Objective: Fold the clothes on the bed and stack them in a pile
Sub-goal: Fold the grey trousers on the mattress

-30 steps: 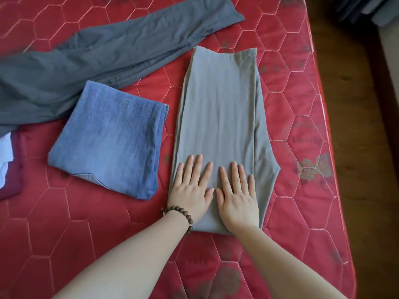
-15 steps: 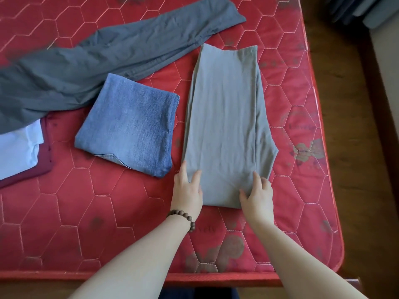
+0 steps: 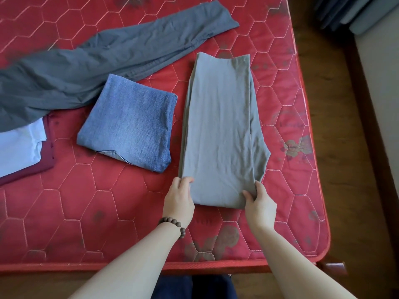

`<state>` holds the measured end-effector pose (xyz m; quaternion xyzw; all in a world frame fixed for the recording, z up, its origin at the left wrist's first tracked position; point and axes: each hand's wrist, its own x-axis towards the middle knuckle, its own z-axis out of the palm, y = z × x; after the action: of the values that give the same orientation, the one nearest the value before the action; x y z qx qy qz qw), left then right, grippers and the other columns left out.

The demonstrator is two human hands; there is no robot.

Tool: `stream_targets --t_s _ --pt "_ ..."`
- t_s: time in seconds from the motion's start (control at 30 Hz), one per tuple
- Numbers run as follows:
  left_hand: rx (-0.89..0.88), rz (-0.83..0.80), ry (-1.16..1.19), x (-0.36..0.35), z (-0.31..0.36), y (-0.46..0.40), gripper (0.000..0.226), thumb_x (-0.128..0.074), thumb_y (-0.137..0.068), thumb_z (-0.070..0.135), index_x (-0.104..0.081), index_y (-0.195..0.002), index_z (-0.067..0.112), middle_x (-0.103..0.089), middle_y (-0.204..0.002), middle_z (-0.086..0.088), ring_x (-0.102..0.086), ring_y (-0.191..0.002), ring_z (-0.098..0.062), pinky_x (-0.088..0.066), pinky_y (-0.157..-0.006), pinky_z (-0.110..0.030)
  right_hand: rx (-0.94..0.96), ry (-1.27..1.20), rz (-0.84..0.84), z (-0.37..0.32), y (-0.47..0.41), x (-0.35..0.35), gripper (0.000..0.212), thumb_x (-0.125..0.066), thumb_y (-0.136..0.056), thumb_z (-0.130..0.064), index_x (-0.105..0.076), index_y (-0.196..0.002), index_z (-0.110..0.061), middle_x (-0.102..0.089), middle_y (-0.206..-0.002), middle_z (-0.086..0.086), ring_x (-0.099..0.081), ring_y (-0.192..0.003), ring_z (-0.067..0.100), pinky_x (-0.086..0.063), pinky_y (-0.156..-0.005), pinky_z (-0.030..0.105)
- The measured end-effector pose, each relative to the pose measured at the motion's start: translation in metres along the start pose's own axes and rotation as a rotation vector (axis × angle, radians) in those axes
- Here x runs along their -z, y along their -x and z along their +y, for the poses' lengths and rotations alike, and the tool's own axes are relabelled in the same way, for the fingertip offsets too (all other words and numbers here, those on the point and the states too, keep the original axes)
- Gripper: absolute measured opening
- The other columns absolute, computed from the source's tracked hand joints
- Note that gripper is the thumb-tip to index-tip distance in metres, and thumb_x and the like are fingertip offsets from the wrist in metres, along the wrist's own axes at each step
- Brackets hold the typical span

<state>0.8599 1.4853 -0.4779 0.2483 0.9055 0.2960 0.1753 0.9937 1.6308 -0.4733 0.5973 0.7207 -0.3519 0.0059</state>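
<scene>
Red quilted mattress [image 3: 90, 223] fills most of the frame, with wooden floor [image 3: 336, 147] along the right. At the left edge a white garment [image 3: 17, 147] lies on a maroon one [image 3: 46, 160]. Across the upper left sprawls an unfolded dark grey garment [image 3: 86, 70], its edge over the white one. Just below it sits folded blue denim [image 3: 129, 124]. Right of centre lies a long grey folded garment [image 3: 220, 126]; the left hand [image 3: 179, 199], a bead bracelet [image 3: 172, 223] at its wrist, and the right hand [image 3: 259, 203] pinch its near corners.

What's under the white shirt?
A dark red garment lies under the white shirt, with its edge showing. The long dark grey garment covers the white shirt's top, so the rest stays hidden.
</scene>
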Motion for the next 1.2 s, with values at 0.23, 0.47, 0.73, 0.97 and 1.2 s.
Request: stream_targets --t_s 0.23,0.47,0.73,0.97,1.2 --pt "0.040 -0.042 0.160 -0.001 -0.018 0.019 0.021 -0.046 -0.091 -0.007 -0.064 -0.098 0.001 -0.059 -0.097 -0.011 -0.059 -0.085 -0.028 -0.042 -0.078 -0.028 -0.086 -0.109 0.001 0.018 0.018 -0.004 0.014 -0.066 -0.088 -0.019 -0.058 -0.085 -0.009 -0.060 -0.076 0.003 -0.054 -0.077 0.028 -0.034 -0.063 0.033" --pt "-0.005 -0.241 0.119 0.009 -0.035 0.025 0.022 -0.050 -0.086 -0.008 -0.066 -0.085 0.007 -0.060 -0.087 0.000 -0.056 -0.074 -0.017 -0.042 -0.070 -0.023 -0.087 -0.014 -0.139 0.032 0.016 0.000 0.035 -0.066 -0.087 -0.018 -0.040 -0.066 -0.010 -0.044 -0.064 0.001 -0.039 -0.063 0.019 -0.026 -0.050 0.022" --pt "-0.049 -0.075 -0.311 0.005 -0.023 0.032 0.027 -0.072 -0.071 0.004 -0.069 -0.097 0.012 -0.057 -0.112 -0.016 -0.053 -0.108 -0.039 -0.045 -0.085 -0.049 -0.008 0.315 -0.030 0.022 0.021 -0.001 0.030 -0.068 -0.085 -0.030 -0.061 -0.099 -0.004 -0.054 -0.111 0.015 -0.046 -0.108 0.035 -0.038 -0.087 0.039" --pt "-0.366 -0.329 -0.503 -0.052 0.001 0.016 0.058 -0.035 -0.095 0.018 -0.023 -0.151 0.011 -0.008 -0.161 -0.013 0.011 -0.147 -0.026 0.000 -0.121 -0.045 0.719 0.483 -0.109 -0.004 0.014 -0.048 0.055 -0.048 -0.091 -0.009 -0.039 -0.144 -0.004 -0.028 -0.156 0.013 -0.018 -0.147 0.030 -0.011 -0.120 0.049" --pt "-0.610 -0.290 -0.596 -0.055 -0.040 0.001 0.066 -0.033 -0.093 0.050 -0.022 -0.153 0.022 -0.018 -0.160 -0.004 -0.015 -0.148 -0.023 -0.014 -0.119 -0.047 0.778 0.651 -0.146 0.045 -0.019 -0.055 0.063 -0.025 -0.099 -0.052 -0.015 -0.154 -0.023 -0.011 -0.161 -0.003 -0.004 -0.149 0.016 -0.003 -0.120 0.046"
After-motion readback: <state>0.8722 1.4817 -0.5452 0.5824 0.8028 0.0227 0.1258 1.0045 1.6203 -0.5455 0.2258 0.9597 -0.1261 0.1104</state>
